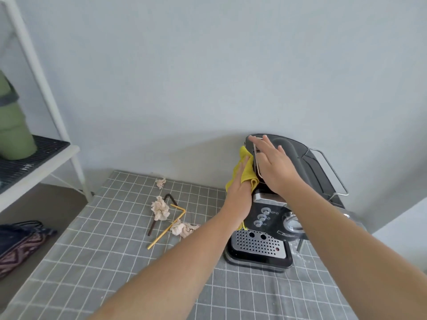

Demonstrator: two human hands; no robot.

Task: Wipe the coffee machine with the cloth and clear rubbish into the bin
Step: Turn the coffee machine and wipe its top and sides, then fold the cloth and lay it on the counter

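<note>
A pale grey-blue wall (208, 65) is filling the upper half of the frame. Below it, a table covered by a grey cloth with a white grid pattern (104, 262) is taking the lower half. A white metal shelf with a dark grated tray (34, 155) is standing at the left edge, and a green rounded container (12, 125) is sitting on that tray; what is inside it cannot be seen. Under the shelf, at the lower left, a dark patterned fabric (20, 241) is lying.

The black and silver coffee machine (265, 227) is standing right of centre, against the wall, with its perforated steel drip tray (258, 244) facing the camera. The two bare forearms are crossing the lower frame and are hiding part of the machine's front.

The right hand (275, 167) is lying flat on top of the machine, fingers open and stretched, gripping nothing. The left hand (240, 188) is pressing the yellow cleaning cloth (245, 168) against the machine's left side; its fingers are extended flat over the cloth, which is showing above and below the palm.

Left of the machine, well apart from both hands, rubbish is lying on the table: three crumpled beige paper pieces (160, 207), a bent yellow drinking straw (169, 226) and a bent dark brown straw (160, 211), with the largest paper piece lying over the brown one.
</note>
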